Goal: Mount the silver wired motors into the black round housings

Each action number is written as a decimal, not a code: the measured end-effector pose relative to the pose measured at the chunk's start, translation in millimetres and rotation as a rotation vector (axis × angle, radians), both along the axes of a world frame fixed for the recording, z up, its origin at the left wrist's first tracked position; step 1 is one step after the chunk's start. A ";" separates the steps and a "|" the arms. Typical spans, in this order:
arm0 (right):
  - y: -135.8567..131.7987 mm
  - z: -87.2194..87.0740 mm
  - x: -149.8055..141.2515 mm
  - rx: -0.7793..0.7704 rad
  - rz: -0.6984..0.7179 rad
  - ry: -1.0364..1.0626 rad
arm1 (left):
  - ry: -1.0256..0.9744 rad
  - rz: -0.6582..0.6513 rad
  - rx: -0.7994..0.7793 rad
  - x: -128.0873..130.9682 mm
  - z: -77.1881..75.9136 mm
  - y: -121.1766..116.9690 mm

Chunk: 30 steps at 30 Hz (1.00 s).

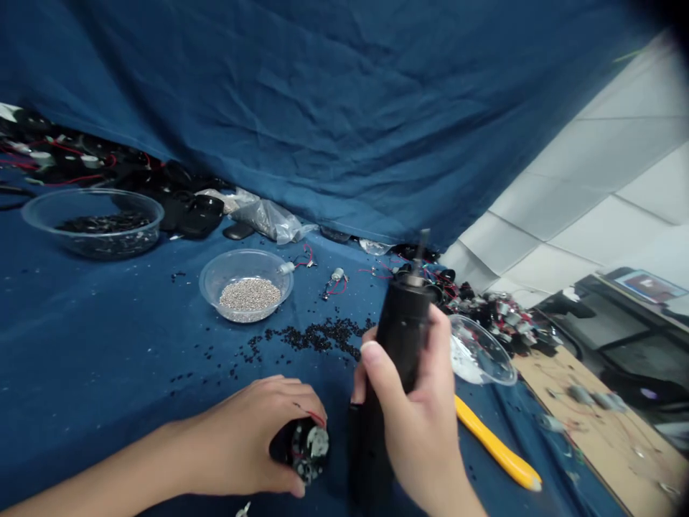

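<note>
My left hand point(258, 438) lies on the blue cloth with its fingers curled round a small black round part point(306, 446) that has a grey motor and red wire on it. My right hand point(417, 409) is wrapped round a black electric screwdriver point(401, 337), held nearly upright with its bit pointing up and away. The screwdriver stands just right of the small part, not touching it. Loose black screws point(317, 336) are scattered on the cloth beyond both hands.
A clear bowl of silvery screws point(246, 284) sits mid-table, a larger clear bowl of dark parts point(94, 222) at far left. A tilted clear bowl point(481, 352), a yellow tool point(498, 446), a heap of wired motors point(500, 312) and a cardboard sheet point(592, 424) lie to the right.
</note>
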State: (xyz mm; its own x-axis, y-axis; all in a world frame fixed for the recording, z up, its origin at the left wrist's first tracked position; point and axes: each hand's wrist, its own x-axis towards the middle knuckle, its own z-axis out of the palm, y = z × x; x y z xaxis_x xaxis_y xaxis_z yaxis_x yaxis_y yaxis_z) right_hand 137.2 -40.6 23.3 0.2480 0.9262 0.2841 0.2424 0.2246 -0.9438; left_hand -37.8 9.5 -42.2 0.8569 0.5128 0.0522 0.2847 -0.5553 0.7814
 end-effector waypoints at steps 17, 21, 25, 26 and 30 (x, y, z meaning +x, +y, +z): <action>-26.8 -47.1 97.3 -0.334 0.344 -0.600 | 0.062 0.083 -0.013 -5.1 3.2 17.0; -23.2 -43.4 109.2 -0.096 0.432 -1.173 | 0.064 0.075 -0.003 -4.3 4.7 17.5; -14.9 -40.0 119.4 0.044 0.592 -1.432 | 0.065 0.086 0.011 -3.9 5.2 17.7; -15.5 -38.1 121.2 0.074 0.585 -1.428 | 0.065 0.087 0.014 -4.0 5.0 17.6; -44.2 -34.1 107.7 0.072 0.195 -0.929 | 0.057 0.070 0.030 -4.0 3.2 17.6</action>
State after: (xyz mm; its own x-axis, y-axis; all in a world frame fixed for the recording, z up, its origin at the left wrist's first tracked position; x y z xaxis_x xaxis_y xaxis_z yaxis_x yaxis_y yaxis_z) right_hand 244.9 -84.8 -10.8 -0.2630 0.8998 0.3481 0.8409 0.3906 -0.3745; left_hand -41.7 27.1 -39.1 0.8213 0.5701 0.0208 0.3667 -0.5554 0.7464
